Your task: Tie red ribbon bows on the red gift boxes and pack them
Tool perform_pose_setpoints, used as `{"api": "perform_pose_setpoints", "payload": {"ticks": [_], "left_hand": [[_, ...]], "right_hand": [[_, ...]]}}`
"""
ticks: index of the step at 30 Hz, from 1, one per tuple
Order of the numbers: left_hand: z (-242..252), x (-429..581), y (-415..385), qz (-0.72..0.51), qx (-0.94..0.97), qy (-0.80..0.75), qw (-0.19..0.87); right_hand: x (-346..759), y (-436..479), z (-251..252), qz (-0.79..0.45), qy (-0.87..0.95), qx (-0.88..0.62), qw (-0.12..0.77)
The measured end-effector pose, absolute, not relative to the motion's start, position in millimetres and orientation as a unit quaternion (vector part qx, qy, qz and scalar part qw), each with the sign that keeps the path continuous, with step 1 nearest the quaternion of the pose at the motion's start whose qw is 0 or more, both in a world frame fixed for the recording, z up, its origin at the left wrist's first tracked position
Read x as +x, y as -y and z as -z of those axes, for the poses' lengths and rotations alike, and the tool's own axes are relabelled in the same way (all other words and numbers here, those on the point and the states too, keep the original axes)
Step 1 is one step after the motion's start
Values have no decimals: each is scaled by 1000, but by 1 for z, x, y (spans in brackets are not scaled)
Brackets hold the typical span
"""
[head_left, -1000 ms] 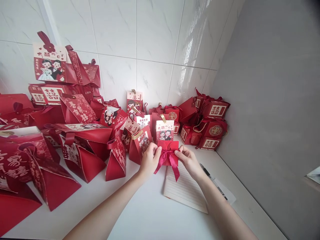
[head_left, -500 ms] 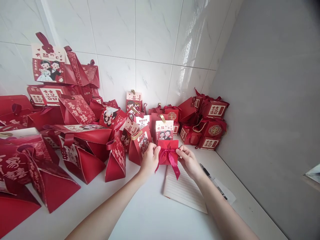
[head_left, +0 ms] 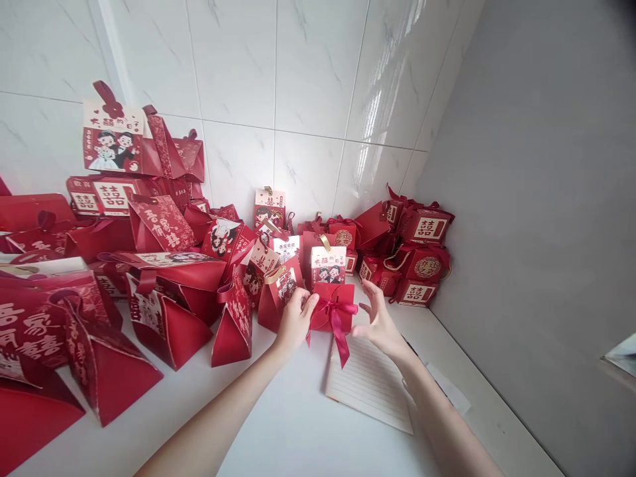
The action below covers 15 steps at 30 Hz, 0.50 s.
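Presently your left hand (head_left: 297, 319) pinches the red box (head_left: 324, 321) by its edge | your right hand (head_left: 380, 323) stands wide, beside the ribbon bow (head_left: 338, 324) | notebook (head_left: 368, 384) lies below

"What stands at the back?"
"A wall of glossy white tiles (head_left: 238, 66), grey-veined like marble, with thin straight joints."
"And the right?"
"A smooth, plain grey wall (head_left: 527, 165), meeting the flat white worktop (head_left: 278, 424) along one edge."
"Any light?"
"Pale, striped reflections (head_left: 390, 73) shine on the tiles, right of centre."

White tabletop (head_left: 293, 430), red gift boxes (head_left: 233, 331), lined notebook (head_left: 368, 391), paper slip (head_left: 451, 389)
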<state>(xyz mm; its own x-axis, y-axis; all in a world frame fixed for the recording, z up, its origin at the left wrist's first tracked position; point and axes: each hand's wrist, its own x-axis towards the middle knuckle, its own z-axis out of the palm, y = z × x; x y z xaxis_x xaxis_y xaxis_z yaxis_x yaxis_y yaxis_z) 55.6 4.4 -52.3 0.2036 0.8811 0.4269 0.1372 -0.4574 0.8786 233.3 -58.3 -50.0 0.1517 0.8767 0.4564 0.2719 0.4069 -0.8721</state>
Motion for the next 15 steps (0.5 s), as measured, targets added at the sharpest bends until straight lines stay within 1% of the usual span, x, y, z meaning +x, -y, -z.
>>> {"api": "perform_pose_setpoints", "payload": {"ticks": [3, 5, 10, 15], "left_hand": [[53, 56, -4, -514, 677, -368, 376], [53, 57, -2, -520, 667, -370, 384], [52, 53, -1, -519, 652, -335, 440], [51, 53, -1, -462, 645, -297, 531]], "right_hand": [[232, 62, 52, -204, 694, -495, 482], [230, 63, 53, -183, 718, -497, 452], [230, 60, 60, -184, 711, -485, 475], [232, 56, 62, -166, 705, -492, 482]]}}
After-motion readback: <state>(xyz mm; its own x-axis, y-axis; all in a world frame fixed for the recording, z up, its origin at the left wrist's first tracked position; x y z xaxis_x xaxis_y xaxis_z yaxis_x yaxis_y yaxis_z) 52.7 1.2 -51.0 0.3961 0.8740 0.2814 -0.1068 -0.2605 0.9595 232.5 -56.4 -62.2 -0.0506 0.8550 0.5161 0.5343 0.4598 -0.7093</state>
